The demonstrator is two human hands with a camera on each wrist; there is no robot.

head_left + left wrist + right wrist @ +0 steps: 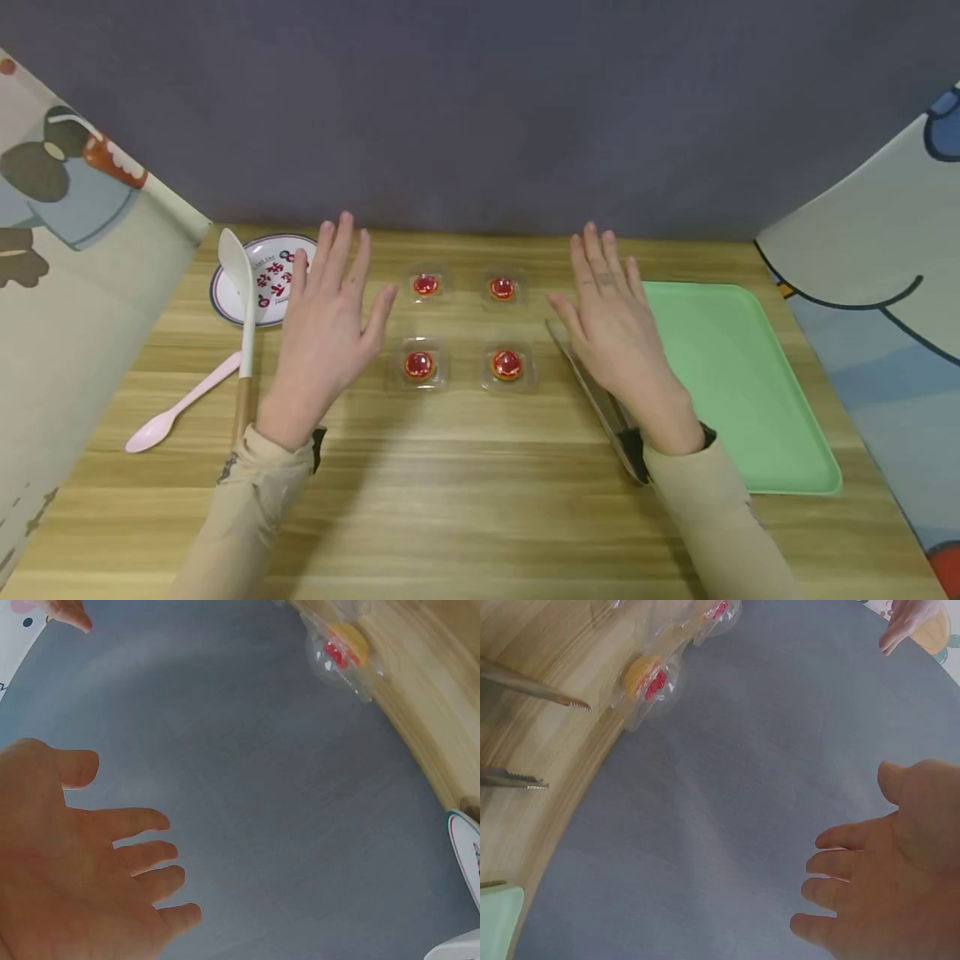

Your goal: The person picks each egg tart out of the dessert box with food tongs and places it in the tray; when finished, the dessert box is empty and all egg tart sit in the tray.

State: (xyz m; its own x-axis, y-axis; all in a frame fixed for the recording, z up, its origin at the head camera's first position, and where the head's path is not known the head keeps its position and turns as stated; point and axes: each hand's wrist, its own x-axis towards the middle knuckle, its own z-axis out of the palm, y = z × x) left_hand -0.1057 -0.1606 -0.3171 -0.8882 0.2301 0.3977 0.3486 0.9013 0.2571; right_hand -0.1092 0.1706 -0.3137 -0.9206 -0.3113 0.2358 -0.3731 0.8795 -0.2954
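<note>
My left hand (324, 333) is held up over the table with straight, spread fingers and holds nothing. It overlaps the right side of a white plate (270, 310) with red lettering in the head view. Opposite it, my right hand (615, 333) is raised the same way, its palm bare in the right wrist view. Below that hand lie metal tongs (592, 392) with serrated tips, partly hidden by hand and wrist. Between the hands sit several small tarts with red tops in clear plastic packs, among them a near left tart (419, 366) and a near right tart (507, 365).
A light green tray (750, 392) lies at the right. On the left, a white ladle (238, 271) with a wooden handle rests across the plate, and a pink spoon (176, 412) lies beside it. A grey wall (480, 117) stands behind the table.
</note>
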